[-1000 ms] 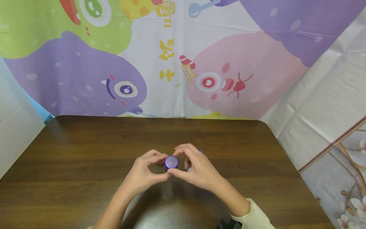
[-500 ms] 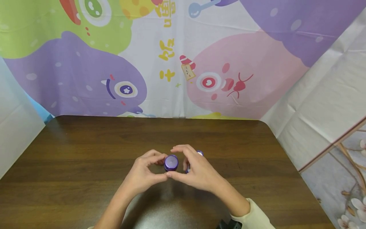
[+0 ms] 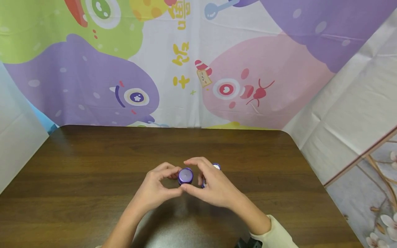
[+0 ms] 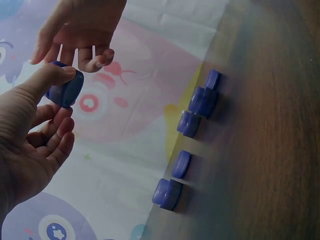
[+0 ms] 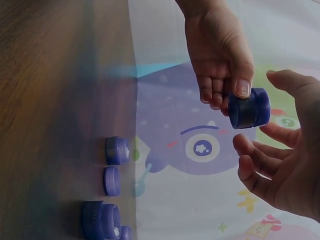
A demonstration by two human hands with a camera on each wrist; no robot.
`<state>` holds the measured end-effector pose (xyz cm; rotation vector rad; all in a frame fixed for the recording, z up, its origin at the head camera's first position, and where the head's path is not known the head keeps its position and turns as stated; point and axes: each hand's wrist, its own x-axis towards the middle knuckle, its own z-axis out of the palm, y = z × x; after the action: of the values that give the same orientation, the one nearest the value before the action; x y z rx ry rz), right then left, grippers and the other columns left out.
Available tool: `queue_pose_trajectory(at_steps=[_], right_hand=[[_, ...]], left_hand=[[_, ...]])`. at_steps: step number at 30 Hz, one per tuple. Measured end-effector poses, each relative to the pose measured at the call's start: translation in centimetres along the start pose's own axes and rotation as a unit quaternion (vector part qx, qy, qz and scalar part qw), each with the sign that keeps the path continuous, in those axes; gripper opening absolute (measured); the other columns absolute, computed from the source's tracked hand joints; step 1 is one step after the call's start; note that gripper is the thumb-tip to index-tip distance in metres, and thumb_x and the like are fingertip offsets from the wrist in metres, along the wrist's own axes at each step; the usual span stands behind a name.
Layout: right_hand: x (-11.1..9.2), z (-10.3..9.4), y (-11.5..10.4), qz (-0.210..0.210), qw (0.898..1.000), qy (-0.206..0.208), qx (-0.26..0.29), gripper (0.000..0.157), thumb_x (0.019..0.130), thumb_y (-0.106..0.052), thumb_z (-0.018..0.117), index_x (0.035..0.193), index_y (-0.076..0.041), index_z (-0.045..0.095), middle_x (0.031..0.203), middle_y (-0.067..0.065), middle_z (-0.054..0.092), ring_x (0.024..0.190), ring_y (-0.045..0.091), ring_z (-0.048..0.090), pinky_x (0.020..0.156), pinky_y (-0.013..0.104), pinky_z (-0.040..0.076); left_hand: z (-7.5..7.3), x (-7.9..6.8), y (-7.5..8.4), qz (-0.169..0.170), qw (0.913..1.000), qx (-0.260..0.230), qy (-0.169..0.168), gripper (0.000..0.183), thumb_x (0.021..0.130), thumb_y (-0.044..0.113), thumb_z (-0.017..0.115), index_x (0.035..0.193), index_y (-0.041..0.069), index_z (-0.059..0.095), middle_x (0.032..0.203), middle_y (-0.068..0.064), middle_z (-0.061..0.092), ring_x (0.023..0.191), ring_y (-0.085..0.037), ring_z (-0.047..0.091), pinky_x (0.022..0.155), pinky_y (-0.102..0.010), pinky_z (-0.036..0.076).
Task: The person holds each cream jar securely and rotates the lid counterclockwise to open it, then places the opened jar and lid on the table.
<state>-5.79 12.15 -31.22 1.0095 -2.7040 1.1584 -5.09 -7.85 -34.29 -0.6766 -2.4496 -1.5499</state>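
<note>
A small round purple jar [image 3: 185, 175] with a shiny flat lid is held up above the table at centre. My left hand [image 3: 158, 182] pinches this jar [image 4: 70, 92] from its left side, the thumb pressed on its wall. Around the right side stands my right hand [image 3: 215, 184], thumb and fingers spread. In the right wrist view, the right hand [image 5: 290, 155] shows a gap between its thumb and the jar [image 5: 252, 107], which the left hand [image 5: 220, 60] still grips. Whether the right fingertips touch the jar, I cannot tell.
Several purple jars and caps stand in a row on the table, such as a jar [image 4: 167, 194], a cap [image 4: 181, 165] and a larger jar [image 5: 100, 220]. Behind the right hand, a purple-rimmed white piece [image 3: 217, 166] partly shows. A cartoon-printed cloth [image 3: 183, 103] hangs beyond the brown table [image 3: 93, 155].
My right index finger has lifted off the lid's edge and the right fingers have spread. More of the pieces behind that hand shows. My left hand and the jar have hardly moved.
</note>
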Motion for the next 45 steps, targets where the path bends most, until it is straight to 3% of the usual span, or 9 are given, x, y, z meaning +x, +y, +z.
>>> queue_pose_trajectory(at_steps=[8,14,19,25,31,34,38,41,45], right_hand=[[0.06,0.02,0.0,0.008,1.0,0.004,-0.002,0.042,0.082,-0.028,0.07,0.118,-0.017,0.051,0.113,-0.004,0.054,0.065,0.004,0.048,0.054,0.018,0.044],[-0.03,-0.06,-0.06,0.01,1.0,-0.023,-0.002,0.053,0.084,-0.029,0.067,0.131,-0.017,0.045,0.107,-0.006,0.053,0.067,0.005,0.049,0.055,0.018,0.044],[-0.03,0.01,-0.11,0.023,1.0,0.008,-0.004,0.056,0.08,-0.036,0.072,0.125,-0.018,0.046,0.09,-0.005,0.051,0.065,0.004,0.048,0.054,0.018,0.043],[0.08,0.11,0.05,0.001,1.0,0.025,0.001,0.042,0.08,-0.029,0.073,0.113,-0.016,0.049,0.112,-0.002,0.055,0.064,0.004,0.048,0.055,0.017,0.044],[0.02,-0.06,0.17,-0.028,1.0,0.0,-0.002,0.046,0.084,-0.023,0.067,0.125,-0.014,0.05,0.127,0.0,0.051,0.067,0.005,0.048,0.056,0.018,0.046],[0.0,-0.03,0.12,-0.018,1.0,0.001,0.003,0.051,0.085,-0.027,0.067,0.13,-0.015,0.048,0.13,0.0,0.05,0.067,0.005,0.049,0.057,0.019,0.046],[0.0,0.07,0.05,0.003,1.0,0.023,0.005,0.047,0.082,-0.032,0.071,0.122,-0.017,0.051,0.127,-0.001,0.051,0.066,0.004,0.049,0.057,0.018,0.046],[0.02,0.12,0.08,0.002,0.999,0.032,0.002,0.04,0.081,-0.03,0.072,0.114,-0.016,0.054,0.124,0.0,0.053,0.065,0.004,0.049,0.057,0.018,0.046],[0.02,0.09,0.17,-0.018,1.0,0.02,0.004,0.037,0.083,-0.022,0.069,0.117,-0.014,0.055,0.125,0.003,0.053,0.065,0.005,0.049,0.057,0.017,0.046]], left_hand=[[-0.03,0.03,0.09,0.001,1.0,-0.005,0.0,0.036,0.068,0.006,0.079,0.102,0.008,0.071,0.095,0.007,0.063,0.087,-0.012,0.059,0.079,-0.026,0.052],[-0.06,-0.06,0.04,-0.005,1.0,-0.004,-0.004,0.038,0.067,0.005,0.079,0.104,0.008,0.07,0.095,0.007,0.062,0.087,-0.01,0.058,0.08,-0.025,0.051],[-0.1,0.01,0.09,-0.003,1.0,0.0,-0.003,0.037,0.067,0.006,0.079,0.103,0.008,0.071,0.096,0.007,0.063,0.087,-0.007,0.059,0.081,-0.027,0.052],[-0.06,0.14,0.18,-0.001,1.0,-0.002,-0.001,0.035,0.068,0.008,0.079,0.101,0.009,0.071,0.095,0.008,0.063,0.086,-0.009,0.059,0.079,-0.029,0.052],[-0.04,0.1,0.08,0.0,1.0,-0.006,-0.002,0.036,0.068,0.008,0.08,0.103,0.008,0.071,0.095,0.008,0.062,0.087,-0.008,0.058,0.08,-0.031,0.053],[-0.04,0.11,0.05,-0.001,1.0,-0.005,-0.002,0.035,0.069,0.009,0.08,0.102,0.008,0.071,0.095,0.008,0.062,0.087,-0.01,0.058,0.079,-0.03,0.052],[-0.04,0.16,0.0,0.004,1.0,-0.002,0.003,0.033,0.069,0.009,0.08,0.101,0.008,0.071,0.094,0.008,0.062,0.086,-0.012,0.059,0.078,-0.029,0.052],[-0.04,0.14,-0.02,0.005,1.0,-0.001,0.004,0.034,0.068,0.009,0.08,0.101,0.009,0.071,0.094,0.008,0.062,0.085,-0.01,0.059,0.078,-0.028,0.052],[-0.04,0.07,0.03,0.004,1.0,0.0,0.002,0.036,0.068,0.01,0.081,0.102,0.01,0.071,0.093,0.009,0.062,0.086,-0.008,0.058,0.078,-0.025,0.051]])
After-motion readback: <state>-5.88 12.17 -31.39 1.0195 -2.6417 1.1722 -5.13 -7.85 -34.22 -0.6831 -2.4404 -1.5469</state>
